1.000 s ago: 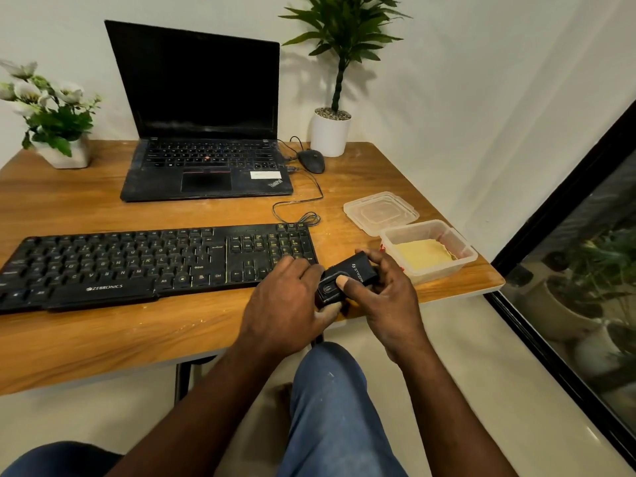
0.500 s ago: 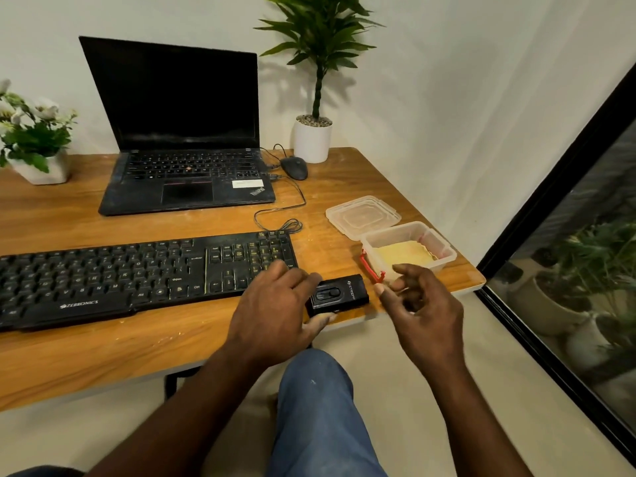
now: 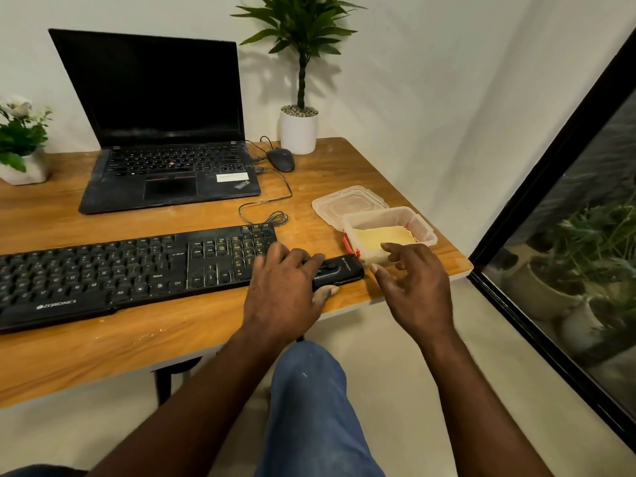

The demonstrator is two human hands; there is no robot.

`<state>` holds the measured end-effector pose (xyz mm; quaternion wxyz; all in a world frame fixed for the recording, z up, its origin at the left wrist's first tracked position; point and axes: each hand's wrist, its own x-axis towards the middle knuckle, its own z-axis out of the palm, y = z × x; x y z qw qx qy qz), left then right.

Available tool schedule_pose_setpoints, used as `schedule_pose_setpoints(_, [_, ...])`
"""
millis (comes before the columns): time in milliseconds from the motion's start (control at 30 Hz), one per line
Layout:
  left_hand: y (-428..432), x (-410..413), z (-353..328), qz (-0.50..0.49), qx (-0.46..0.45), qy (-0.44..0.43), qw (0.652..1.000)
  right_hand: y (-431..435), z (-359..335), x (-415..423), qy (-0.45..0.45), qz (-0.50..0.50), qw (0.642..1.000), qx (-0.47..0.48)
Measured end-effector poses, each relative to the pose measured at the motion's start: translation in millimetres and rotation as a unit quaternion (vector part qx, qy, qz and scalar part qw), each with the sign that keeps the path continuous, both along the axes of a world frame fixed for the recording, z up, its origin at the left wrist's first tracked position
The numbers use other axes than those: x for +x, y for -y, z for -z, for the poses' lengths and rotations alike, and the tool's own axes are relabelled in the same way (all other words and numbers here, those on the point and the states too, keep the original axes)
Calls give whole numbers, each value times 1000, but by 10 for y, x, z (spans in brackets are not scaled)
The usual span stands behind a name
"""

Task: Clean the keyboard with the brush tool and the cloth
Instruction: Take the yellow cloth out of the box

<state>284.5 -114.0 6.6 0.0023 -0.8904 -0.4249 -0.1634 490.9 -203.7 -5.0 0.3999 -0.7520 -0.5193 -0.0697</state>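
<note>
**Black corded keyboard (image 3: 120, 270) at the near left of the worktop, brush tool held at its right end**

The black corded keyboard lies flat along the front of the wooden worktop (image 3: 172, 335), running out of view at the left. A strip of bare wood separates it from the near edge. Just beside its right end lies the black rectangular brush tool (image 3: 344, 270), close to the front edge. The left hand (image 3: 282, 290) grips the tool's left half, fingers curled over the top and thumb at the near side. The right hand (image 3: 416, 284) hovers above the worktop's front right corner with fingers loosely spread, holding nothing.

Just beyond that hand stands a clear plastic tub (image 3: 425, 228) with the yellow cloth (image 3: 382, 237) lying inside. A small red plastic piece (image 3: 347, 244) sits at the tub's left wall, and the clear lid (image 3: 347, 203) lies flat behind it. Open wood stretches between keyboard and black open laptop (image 3: 165, 166), crossed only by the looped cable. A black mouse (image 3: 280, 159) and a green plant in a white pot (image 3: 298, 129) stand at the back; a white-flowered pot (image 3: 20, 146) is at far left.

White walls close the back and right. A black-framed glass door (image 3: 550, 166) stands at right, above pale floor. A knee in blue jeans (image 3: 309, 390) shows below the worktop.

The keyboard's front reads "ZEBRONICS"; the laptop's corner reads "ThinkPad". The tool's white lettering is too small to read.
</note>
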Motion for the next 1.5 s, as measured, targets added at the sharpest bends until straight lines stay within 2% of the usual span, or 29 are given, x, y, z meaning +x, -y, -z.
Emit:
schedule_pose_setpoints(100, [-17, -10, -19, 7, -12, 7, 1000, 0, -215, 144, 24, -14, 999, 45])
schedule_pose_setpoints(167, [-8, 28, -95, 15, -9, 34, 999, -67, -449, 333, 44, 0, 998, 36])
schedule_pose_setpoints(233, [-13, 161, -240, 39, 7, 73, 997, -218, -705, 569, 62, 2, 997, -55])
schedule_pose_setpoints(300, [-60, 385, -440, 81, 20, 83, 993, -416, -906, 723, 113, -21, 975, -191])
schedule_pose_setpoints(400, [-230, 795, -693, 126, 12, 5, 992, -692, -1020, 757, 226, -41, 911, -344])
schedule_pose_setpoints(467, [-320, 1040, -793, 103, -12, -66, 992, -823, -997, 751, 283, -40, 874, -393])
schedule_pose_setpoints(567, [-378, 1263, -846, 53, -54, -128, 989, -939, -902, 797, 305, -40, 860, -407])
schedule_pose_setpoints(700, [-437, 1321, -784, 42, -72, -124, 989, -968, -853, 837, 264, -46, 879, -395])
schedule_pose_setpoints(767, [-491, 1290, -721, 48, -75, -94, 992, -913, -909, 852, 214, -63, 902, -370])
schedule_pose_setpoints(867, [-626, 1166, -675, 71, -143, 4, 987, -773, -1062, 851, 67, -107, 952, -280])
schedule_pose_setpoints(967, [-677, 973, -783, 99, -263, 138, 950, -693, -1201, 748, -113, -144, 971, -156])
schedule_pose_setpoints(1067, [-694, 748, -910, 93, -333, 294, 891, -667, -1307, 596, -260, -187, 945, -67])
schedule_pose_setpoints(1167, [-678, 443, -1045, 91, -418, 440, 790, -655, -1389, 350, -366, -215, 905, -26])
schedule_pose_setpoints(1200, [-640, 308, -1072, 90, -447, 477, 752, -649, -1396, 235, -378, -219, 899, -26])
schedule_pose_setpoints(1267, [-566, 20, -1051, 80, -467, 523, 709, -622, -1369, -20, -354, -222, 907, -44])
schedule_pose_setpoints(1367, [-450, -442, -875, 34, -444, 547, 709, -514, -1273, -410, -304, -272, 906, -114])
schedule_pose_setpoints(1500, [-242, -1059, -586, -24, -424, 524, 739, -410, -1086, -1002, -325, -360, 846, -220])
